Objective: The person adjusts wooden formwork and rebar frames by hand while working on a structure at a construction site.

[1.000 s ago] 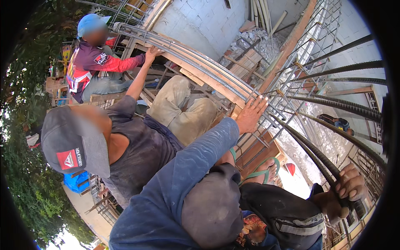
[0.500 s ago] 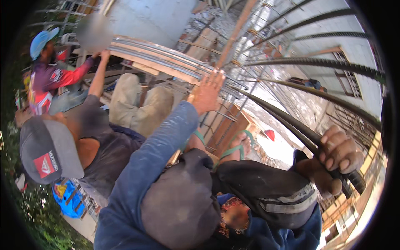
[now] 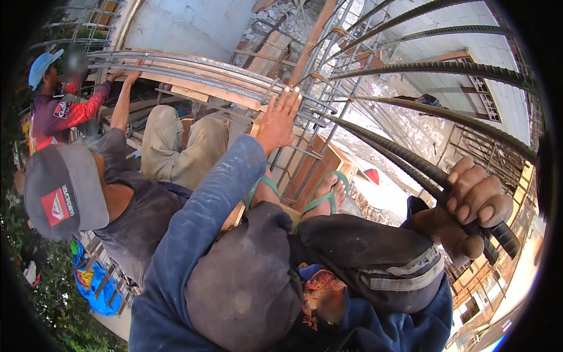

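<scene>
My left hand (image 3: 278, 120), in a dusty blue sleeve, rests open with fingers stretched over grey steel bars (image 3: 217, 81) and the wire-tied rebar cage (image 3: 314, 88), beside a wooden form board (image 3: 187, 85). At the right, my right hand (image 3: 472, 199) is wrapped round two thick ribbed rebars (image 3: 410, 158), which run up and left toward the cage. My feet (image 3: 329, 196) in green flip-flops are below the cage, by a plywood box (image 3: 328, 157).
A co-worker in a grey cap (image 3: 61, 193) sits close at my left, arm reaching to the boards; another in a blue cap (image 3: 64, 114) is beyond. More rebars (image 3: 434, 69) jut out at upper right. Below lie rubble (image 3: 272, 23) and a person (image 3: 428, 102). Blue tarp (image 3: 99, 287) shows lower left.
My view has turned, so the bars, co-workers and both hands sit farther left or higher in the picture. My left hand stays on the bars and my right keeps its grip.
</scene>
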The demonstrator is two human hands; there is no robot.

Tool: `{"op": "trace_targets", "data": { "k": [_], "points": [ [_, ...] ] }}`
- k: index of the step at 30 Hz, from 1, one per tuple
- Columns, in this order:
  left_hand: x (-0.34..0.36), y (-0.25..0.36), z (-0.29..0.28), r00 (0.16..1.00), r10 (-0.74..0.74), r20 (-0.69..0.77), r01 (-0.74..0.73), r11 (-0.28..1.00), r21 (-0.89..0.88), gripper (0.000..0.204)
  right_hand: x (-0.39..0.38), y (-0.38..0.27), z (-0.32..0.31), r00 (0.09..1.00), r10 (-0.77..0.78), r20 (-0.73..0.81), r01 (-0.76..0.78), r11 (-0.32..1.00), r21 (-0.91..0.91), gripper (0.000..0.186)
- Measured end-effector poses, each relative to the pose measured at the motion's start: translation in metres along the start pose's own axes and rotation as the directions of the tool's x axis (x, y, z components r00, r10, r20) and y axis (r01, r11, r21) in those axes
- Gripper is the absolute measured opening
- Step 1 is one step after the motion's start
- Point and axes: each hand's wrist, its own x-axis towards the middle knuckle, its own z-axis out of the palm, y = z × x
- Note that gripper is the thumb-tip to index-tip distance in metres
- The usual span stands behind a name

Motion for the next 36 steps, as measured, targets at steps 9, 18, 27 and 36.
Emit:
{"op": "trace_targets", "data": {
  "k": [9, 18, 27, 36],
  "points": [
    [-0.005, -0.005, -0.005, 1.0, -0.015, 0.0, 0.015, 1.0, -0.003, 0.111, 0.001, 0.005, 0.004, 0.998, -0.025, -0.051, 0.024, 1.0, -0.015, 0.038],
    [-0.007, -0.005, -0.003, 0.995, 0.025, -0.091, -0.029, 0.999, -0.038, 0.11, -0.015, 0.002, 0.004, 0.961, 0.005, -0.277, -0.059, 0.981, -0.186, 0.041],
    [-0.008, -0.005, -0.004, 0.997, 0.036, -0.061, -0.037, 0.999, -0.026, 0.108, -0.02, 0.003, -0.007, 0.983, -0.021, -0.182, 0.001, 0.994, -0.11, 0.043],
    [-0.008, -0.003, -0.008, 0.997, 0.031, -0.07, -0.033, 0.999, -0.03, 0.111, -0.013, -0.003, 0.005, 0.973, 0.0, -0.23, -0.026, 0.994, -0.108, 0.035]
  ]
}}
